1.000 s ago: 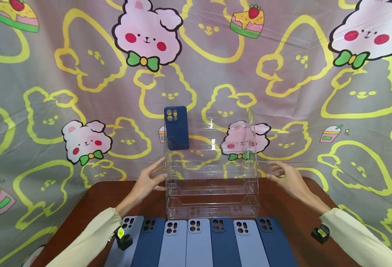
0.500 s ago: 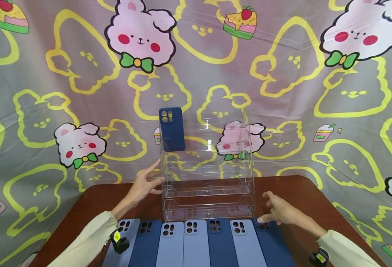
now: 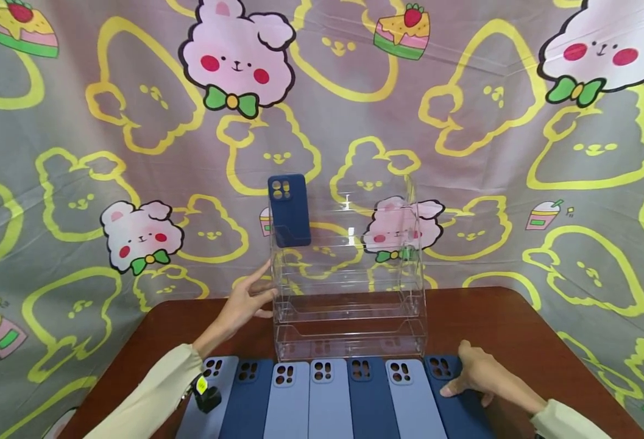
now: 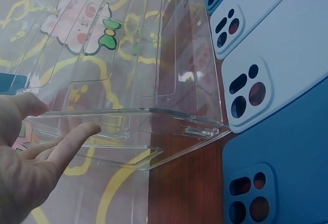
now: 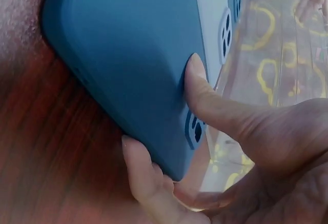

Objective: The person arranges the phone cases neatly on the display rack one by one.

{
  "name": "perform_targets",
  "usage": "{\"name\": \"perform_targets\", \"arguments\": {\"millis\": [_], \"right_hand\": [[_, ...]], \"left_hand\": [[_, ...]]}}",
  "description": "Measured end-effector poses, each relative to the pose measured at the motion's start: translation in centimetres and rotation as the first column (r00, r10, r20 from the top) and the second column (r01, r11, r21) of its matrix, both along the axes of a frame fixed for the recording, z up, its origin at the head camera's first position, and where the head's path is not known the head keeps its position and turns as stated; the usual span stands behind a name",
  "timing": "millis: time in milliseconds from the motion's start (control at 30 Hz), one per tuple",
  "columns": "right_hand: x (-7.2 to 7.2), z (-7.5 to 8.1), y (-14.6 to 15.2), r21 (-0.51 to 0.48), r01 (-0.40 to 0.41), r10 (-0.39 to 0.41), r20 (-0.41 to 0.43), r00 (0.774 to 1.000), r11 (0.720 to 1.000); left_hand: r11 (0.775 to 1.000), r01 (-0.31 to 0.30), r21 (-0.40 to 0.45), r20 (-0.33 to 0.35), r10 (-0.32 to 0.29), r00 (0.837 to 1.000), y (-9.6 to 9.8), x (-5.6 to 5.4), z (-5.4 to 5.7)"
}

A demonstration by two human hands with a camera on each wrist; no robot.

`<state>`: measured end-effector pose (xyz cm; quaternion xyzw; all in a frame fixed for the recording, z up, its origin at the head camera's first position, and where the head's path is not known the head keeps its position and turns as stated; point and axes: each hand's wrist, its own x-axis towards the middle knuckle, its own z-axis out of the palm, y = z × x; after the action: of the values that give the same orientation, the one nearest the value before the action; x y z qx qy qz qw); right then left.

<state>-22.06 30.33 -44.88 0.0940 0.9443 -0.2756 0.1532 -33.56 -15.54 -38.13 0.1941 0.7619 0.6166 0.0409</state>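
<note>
The dark blue case [image 3: 465, 421] lies at the right end of the near row of cases [image 3: 329, 405], the right hand [image 3: 479, 373] pinching it across one long edge, probably because it is so flat. The right wrist view shows fingertips at that edge, mostly hidden from the head. The left hand [image 3: 245, 302], fingers parted, is at the clear rack's [image 3: 349, 349] left side, perhaps steadying it; contact is unclear.
</note>
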Motion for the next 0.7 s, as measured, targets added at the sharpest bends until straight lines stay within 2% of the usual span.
{"name": "perform_targets", "arguments": {"millis": [167,300,400,533,633,700], "right_hand": [[-0.8,-0.7,1.7,-0.079,0.030,-0.029,0.012,1.000,0.996],[-1.3,-0.6,3.8,-0.200,0.018,-0.009,0.045,0.999,0.980],[-1.0,0.2,4.8,-0.319,0.001,0.016,0.051,0.999,0.948],[-0.2,0.9,5.8,-0.453,0.019,0.010,0.061,0.998,0.891],[0.0,0.8,6.6,-0.521,0.034,0.002,0.068,0.998,0.853],[0.0,0.9,7.1,-0.546,0.020,0.013,0.056,0.998,0.838]], "left_hand": [[1.000,-0.021,0.000,0.006,0.021,1.000,-0.2,0.0,0.1],[1.000,-0.007,0.006,0.011,0.007,1.000,0.0,-0.2,0.4],[1.000,0.000,0.009,0.003,0.000,1.000,0.2,-0.4,0.5],[1.000,-0.004,0.002,0.011,0.004,1.000,0.3,-0.4,0.5],[1.000,-0.006,0.003,0.023,0.006,1.000,0.2,-0.2,0.3],[1.000,-0.013,0.006,0.026,0.013,1.000,0.2,-0.1,0.2]]}}
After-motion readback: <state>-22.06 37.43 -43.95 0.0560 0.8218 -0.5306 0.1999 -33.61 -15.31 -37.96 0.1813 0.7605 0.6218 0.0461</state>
